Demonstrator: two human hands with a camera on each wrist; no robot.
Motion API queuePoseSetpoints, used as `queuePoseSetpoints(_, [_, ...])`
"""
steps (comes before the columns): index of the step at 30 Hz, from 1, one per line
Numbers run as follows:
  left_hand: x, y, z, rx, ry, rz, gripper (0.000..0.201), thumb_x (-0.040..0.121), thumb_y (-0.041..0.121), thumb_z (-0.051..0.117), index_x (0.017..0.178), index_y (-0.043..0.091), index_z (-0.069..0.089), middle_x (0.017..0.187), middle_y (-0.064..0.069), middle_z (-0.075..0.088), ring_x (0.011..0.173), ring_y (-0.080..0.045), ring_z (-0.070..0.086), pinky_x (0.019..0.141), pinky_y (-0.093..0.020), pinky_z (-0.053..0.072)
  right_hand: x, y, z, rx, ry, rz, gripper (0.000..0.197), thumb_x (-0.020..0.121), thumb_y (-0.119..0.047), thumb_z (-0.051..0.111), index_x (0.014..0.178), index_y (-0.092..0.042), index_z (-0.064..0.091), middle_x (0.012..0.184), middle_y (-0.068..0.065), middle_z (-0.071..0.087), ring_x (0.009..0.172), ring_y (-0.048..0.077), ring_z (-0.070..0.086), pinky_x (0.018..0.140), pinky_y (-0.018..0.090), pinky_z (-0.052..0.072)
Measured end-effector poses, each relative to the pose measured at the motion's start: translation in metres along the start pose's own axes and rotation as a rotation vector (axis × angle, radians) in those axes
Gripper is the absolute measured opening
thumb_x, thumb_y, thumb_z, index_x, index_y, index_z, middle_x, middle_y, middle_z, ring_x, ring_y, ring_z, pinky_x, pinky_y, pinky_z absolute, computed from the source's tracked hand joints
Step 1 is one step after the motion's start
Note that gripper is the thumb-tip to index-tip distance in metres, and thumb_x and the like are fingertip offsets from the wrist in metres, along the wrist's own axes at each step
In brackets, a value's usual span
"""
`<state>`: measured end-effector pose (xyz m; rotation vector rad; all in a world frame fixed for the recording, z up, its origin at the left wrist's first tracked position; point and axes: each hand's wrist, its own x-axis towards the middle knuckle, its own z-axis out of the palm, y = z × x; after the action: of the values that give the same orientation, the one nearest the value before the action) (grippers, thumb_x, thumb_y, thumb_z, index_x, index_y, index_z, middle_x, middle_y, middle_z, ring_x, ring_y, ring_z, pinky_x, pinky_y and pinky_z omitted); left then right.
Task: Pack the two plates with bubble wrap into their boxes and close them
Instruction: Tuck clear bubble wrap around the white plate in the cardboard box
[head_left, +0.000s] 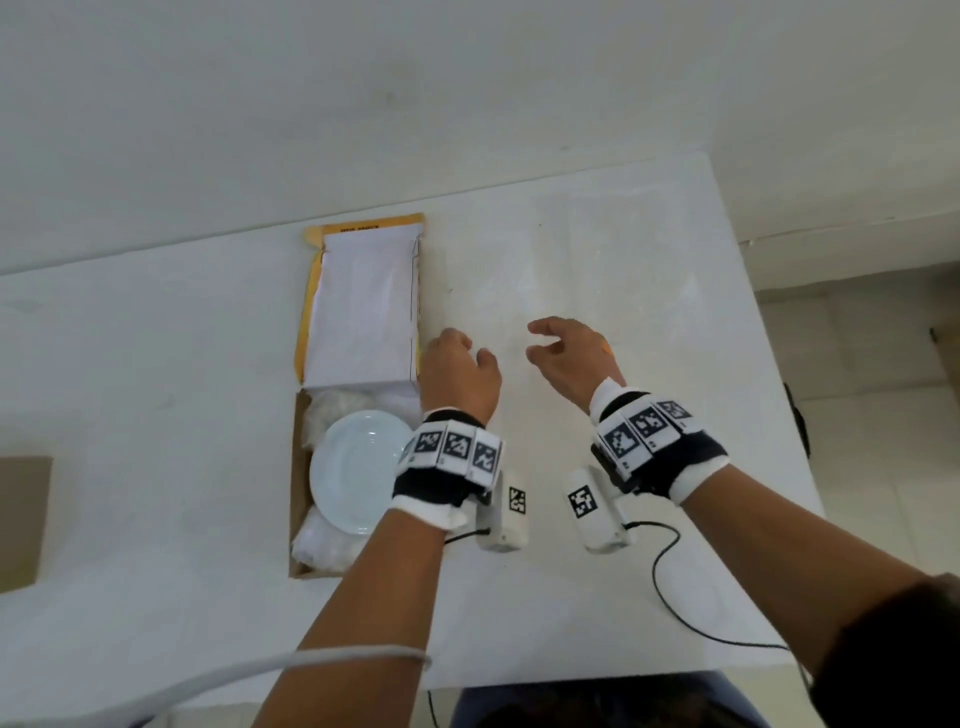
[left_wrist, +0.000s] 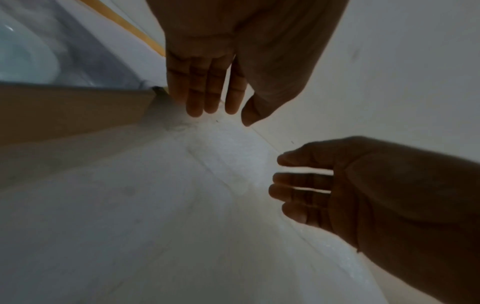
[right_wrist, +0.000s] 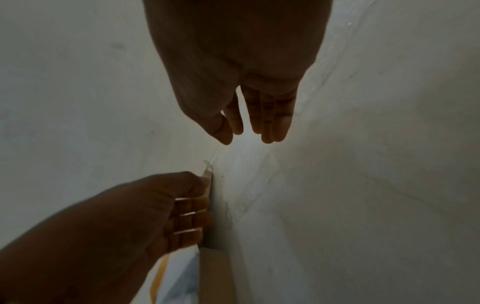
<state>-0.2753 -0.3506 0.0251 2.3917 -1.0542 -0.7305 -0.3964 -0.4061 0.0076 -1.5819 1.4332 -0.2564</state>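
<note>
White table (head_left: 597, 249): only the head view shows the boxed plate (head_left: 358, 470); both hands (head_left: 460, 376) (head_left: 569, 358) hang loose, empty.

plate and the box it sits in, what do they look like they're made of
Plate: likely glazed ceramic or porcelain; it is white and glossy, with a bright glint near the centre. Box: looks like cardboard, with matte brown walls and a folded lid that is white inside with a yellow edge.

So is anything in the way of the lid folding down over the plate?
Nothing visible blocks it. The plate lies flat in the box on bubble wrap, and the lid lies open behind it. The left hand is just beside the box.
</note>
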Motion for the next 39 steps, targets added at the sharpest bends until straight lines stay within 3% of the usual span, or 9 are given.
queuePoseSetpoints(4, [0.02, 0.005, 0.015, 0.169, 0.047, -0.006, 0.029, 0.091, 0.017, 0.049, 0.117, 0.005, 0.046, 0.118, -0.014, 0.052, 0.109, -0.03, 0.052, 0.083, -0.043, 0.046, 0.012, 0.007, 0.018, -0.213, -0.092, -0.086, 0.041, 0.091, -0.02, 0.052, 0.133, -0.018, 0.05, 0.145, 0.001, 0.042, 0.131, 0.021, 0.04, 0.108, 0.033, 0.034])
queuePoseSetpoints(13, [0.051, 0.016, 0.033, 0.261, -0.022, -0.191, 0.054, 0.091, 0.017, 0.054, 0.136, 0.005, 0.027, 0.129, -0.019, 0.048, 0.12, -0.034, 0.045, 0.096, -0.042, 0.038, 0.013, 0.019, 0.025, -0.308, -0.122, -0.061, 0.047, 0.09, -0.023, 0.053, 0.137, -0.019, 0.044, 0.147, -0.004, 0.041, 0.134, 0.02, 0.033, 0.11, 0.039, 0.031])
queuePoseSetpoints(16, [0.052, 0.019, 0.03, 0.173, -0.028, -0.232, 0.06, 0.087, 0.011, 0.059, 0.136, 0.003, 0.025, 0.126, -0.019, 0.051, 0.113, -0.034, 0.052, 0.093, -0.04, 0.046, 0.01, 0.02, 0.025, -0.288, -0.104, -0.038, 0.047, 0.089, -0.023, 0.054, 0.136, -0.022, 0.045, 0.144, -0.003, 0.043, 0.132, 0.02, 0.036, 0.108, 0.04, 0.034])
queuePoseSetpoints(18, [0.046, 0.022, 0.023, 0.075, -0.059, -0.284, 0.055, 0.083, 0.005, 0.059, 0.131, 0.002, 0.032, 0.12, -0.016, 0.055, 0.105, -0.033, 0.057, 0.081, -0.034, 0.049, 0.006, 0.018, 0.023, -0.236, -0.106, -0.007, 0.048, 0.089, -0.023, 0.055, 0.136, -0.023, 0.044, 0.138, 0.003, 0.048, 0.126, 0.022, 0.043, 0.105, 0.038, 0.038])
queuePoseSetpoints(22, [0.028, 0.023, 0.012, -0.054, -0.153, -0.314, 0.041, 0.081, 0.009, 0.056, 0.122, 0.007, 0.05, 0.117, -0.009, 0.059, 0.1, -0.028, 0.059, 0.067, -0.026, 0.037, -0.009, 0.015, 0.009, -0.08, -0.082, 0.022, 0.045, 0.09, -0.022, 0.057, 0.133, -0.021, 0.046, 0.131, 0.004, 0.055, 0.119, 0.019, 0.051, 0.097, 0.029, 0.04])
queuePoseSetpoints(24, [0.016, 0.021, 0.008, -0.15, -0.153, -0.253, 0.019, 0.078, 0.008, 0.055, 0.096, 0.006, 0.057, 0.089, -0.007, 0.061, 0.075, -0.024, 0.054, 0.054, -0.021, 0.032, -0.021, 0.015, -0.002, 0.014, -0.018, 0.038, 0.04, 0.089, -0.022, 0.059, 0.129, -0.018, 0.049, 0.126, 0.003, 0.058, 0.115, 0.017, 0.054, 0.095, 0.026, 0.041])
queuePoseSetpoints(26, [-0.003, 0.02, 0.003, -0.238, -0.157, -0.206, 0.008, 0.075, 0.007, 0.058, 0.078, 0.009, 0.051, 0.071, -0.007, 0.048, 0.064, -0.02, 0.041, 0.047, -0.022, 0.026, -0.036, 0.014, -0.014, 0.12, 0.047, 0.06, 0.038, 0.088, -0.026, 0.061, 0.124, -0.017, 0.052, 0.119, 0.001, 0.059, 0.106, 0.015, 0.055, 0.09, 0.025, 0.042])
queuePoseSetpoints(33, [-0.1, 0.016, -0.03, -0.688, -0.289, -0.165, 0.019, 0.074, -0.005, 0.066, 0.088, 0.007, 0.066, 0.085, -0.011, 0.069, 0.079, -0.027, 0.064, 0.074, -0.04, 0.051, -0.099, 0.026, -0.052, 0.575, -0.045, 0.163, 0.063, 0.077, -0.041, 0.071, 0.129, -0.014, 0.048, 0.118, 0.005, 0.057, 0.108, 0.019, 0.057, 0.087, 0.029, 0.042])
queuePoseSetpoints(39, [-0.18, 0.005, -0.045, -0.719, -0.279, -0.103, 0.036, 0.065, 0.002, 0.073, 0.099, 0.007, 0.065, 0.096, -0.014, 0.072, 0.092, -0.034, 0.067, 0.083, -0.047, 0.053, -0.168, 0.035, -0.064, 0.852, -0.235, -0.003, 0.011, 0.084, -0.016, 0.066, 0.093, -0.011, 0.063, 0.082, 0.008, 0.07, 0.06, 0.015, 0.06, 0.052, 0.023, 0.04])
